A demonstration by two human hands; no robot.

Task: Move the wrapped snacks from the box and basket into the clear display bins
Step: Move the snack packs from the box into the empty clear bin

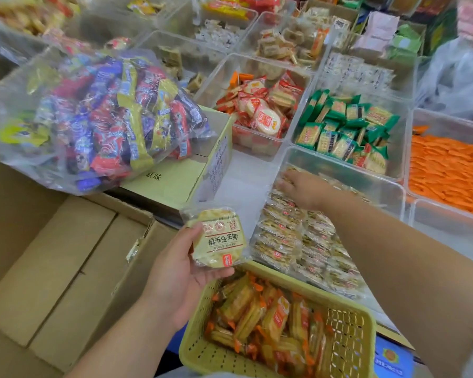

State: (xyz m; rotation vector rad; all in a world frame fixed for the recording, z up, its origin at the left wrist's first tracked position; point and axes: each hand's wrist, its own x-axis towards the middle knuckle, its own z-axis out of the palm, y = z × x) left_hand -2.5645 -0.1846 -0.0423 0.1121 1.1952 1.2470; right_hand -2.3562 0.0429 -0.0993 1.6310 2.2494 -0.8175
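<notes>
so, starting at the left, the cardboard box (52, 255) stands open with its flaps spread. from this angle i see no snacks in it, so it looks emptied or nearly so, though its bottom is partly hidden. behind it a clear bag of mixed sweets (107, 113) lies on a closed carton (172, 178), untouched.

toward the middle, the left hand (180, 274) grasps one wrapped snack (219, 238), a pale round cracker pack, thumb over its near edge and fingers under it. the pack is held in the air between the box and the clear bin (352, 170), not yet placed.

just below, the yellow basket (347, 331) is about two thirds full of orange-wrapped snacks (260, 317), so that part of the job seems hardly begun.

to the right, the clear bin already holds several neat rows of cracker packs (290, 241) like the one in hand. they fill its near half, and the far end has room. the right hand (302, 189) reaches palm down onto the farthest packs there. its fingers are blurred, so i cannot tell whether it grips a pack or only presses on them.

by my reckoning the cracker bin is around half stocked, with the held pack next and the basket's load left to shift.
</notes>
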